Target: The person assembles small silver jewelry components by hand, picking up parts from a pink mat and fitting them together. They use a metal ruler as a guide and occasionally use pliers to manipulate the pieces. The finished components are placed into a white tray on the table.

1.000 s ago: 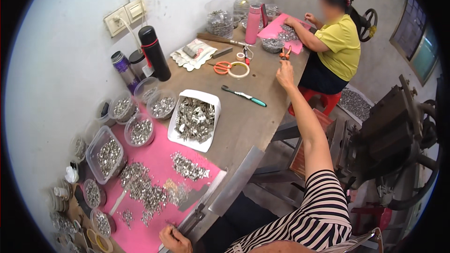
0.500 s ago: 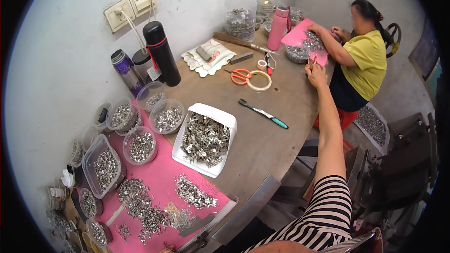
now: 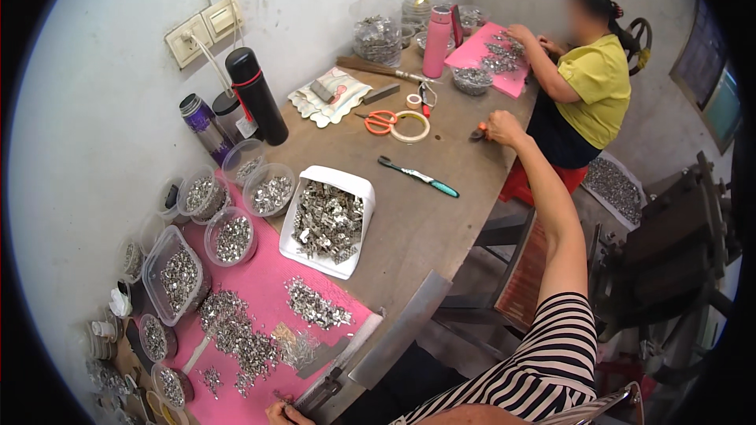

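My right hand (image 3: 505, 127) is stretched out over the table's far right edge, closed around a small orange-handled tool (image 3: 479, 133) with a dark end; its exact kind is too small to make out. My left hand (image 3: 286, 414) shows only in part at the lower edge. Its fingers are bent around something dark, beside a dark metal fixture (image 3: 324, 390) at the table edge. Beyond that hand, small silvery metal parts (image 3: 244, 338) lie heaped on a pink mat (image 3: 272, 267). A white tub (image 3: 331, 271) of metal pieces stands behind the mat.
A toothbrush (image 3: 419, 176), orange scissors (image 3: 381, 121) and a tape roll (image 3: 410, 127) lie mid-table. Clear tubs of parts and a black flask (image 3: 258, 98) line the wall. A co-worker (image 3: 591, 83) sits at the far right, both hands over a pink sheet (image 3: 516, 85) with parts.
My right hand has drawn back from beside the co-worker's pink sheet toward me, with the orange-handled tool in it. More of my left hand shows. The view has shifted slightly.
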`<action>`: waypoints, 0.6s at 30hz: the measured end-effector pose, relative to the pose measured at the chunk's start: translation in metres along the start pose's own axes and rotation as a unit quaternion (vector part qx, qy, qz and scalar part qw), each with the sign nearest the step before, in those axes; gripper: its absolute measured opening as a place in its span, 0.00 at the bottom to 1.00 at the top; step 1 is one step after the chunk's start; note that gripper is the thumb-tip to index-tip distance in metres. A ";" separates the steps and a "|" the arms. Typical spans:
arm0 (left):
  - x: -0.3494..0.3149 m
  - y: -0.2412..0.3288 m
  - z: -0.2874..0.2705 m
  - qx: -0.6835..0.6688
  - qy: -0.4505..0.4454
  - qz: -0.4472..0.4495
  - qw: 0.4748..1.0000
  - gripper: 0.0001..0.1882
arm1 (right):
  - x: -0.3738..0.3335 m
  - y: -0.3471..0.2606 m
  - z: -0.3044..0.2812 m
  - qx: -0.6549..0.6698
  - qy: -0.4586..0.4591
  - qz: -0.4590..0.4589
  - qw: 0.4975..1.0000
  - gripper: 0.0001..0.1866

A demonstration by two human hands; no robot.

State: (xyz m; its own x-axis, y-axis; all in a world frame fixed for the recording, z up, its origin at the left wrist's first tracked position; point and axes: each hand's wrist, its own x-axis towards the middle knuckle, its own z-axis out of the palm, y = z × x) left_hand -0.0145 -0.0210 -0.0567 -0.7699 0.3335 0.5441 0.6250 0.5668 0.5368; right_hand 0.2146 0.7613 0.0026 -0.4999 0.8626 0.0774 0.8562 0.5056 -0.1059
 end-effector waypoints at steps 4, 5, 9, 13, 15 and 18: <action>0.010 0.014 -0.014 -0.046 -0.060 -0.011 0.997 0.10 | -0.034 -0.016 -0.008 0.079 0.008 -0.014 0.997 0.18; -0.001 -0.012 -0.004 -0.083 -0.065 -0.020 0.994 0.04 | -0.041 -0.017 -0.007 0.074 -0.016 -0.008 0.997 0.20; 0.007 0.006 -0.012 -0.043 -0.065 0.032 0.996 0.04 | -0.060 -0.031 0.005 0.001 -0.044 -0.024 0.999 0.28; 0.010 0.005 -0.005 -0.047 -0.071 0.024 0.996 0.04 | -0.085 -0.037 0.001 0.006 -0.070 -0.019 0.997 0.25; 0.014 0.010 -0.008 -0.040 -0.081 0.020 0.996 0.05 | -0.100 -0.038 0.002 0.004 -0.053 -0.030 0.998 0.22; 0.021 0.010 -0.009 -0.079 -0.085 0.003 0.993 0.05 | -0.125 -0.046 0.018 -0.017 0.054 -0.034 0.998 0.23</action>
State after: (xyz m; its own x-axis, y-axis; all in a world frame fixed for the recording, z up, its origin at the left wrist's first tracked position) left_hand -0.0231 -0.0156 -0.0342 -0.7687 0.4657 0.4385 0.6316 0.4439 0.6357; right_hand 0.2349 0.6304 -0.0197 -0.5416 0.8191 0.1892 0.8259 0.5604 -0.0623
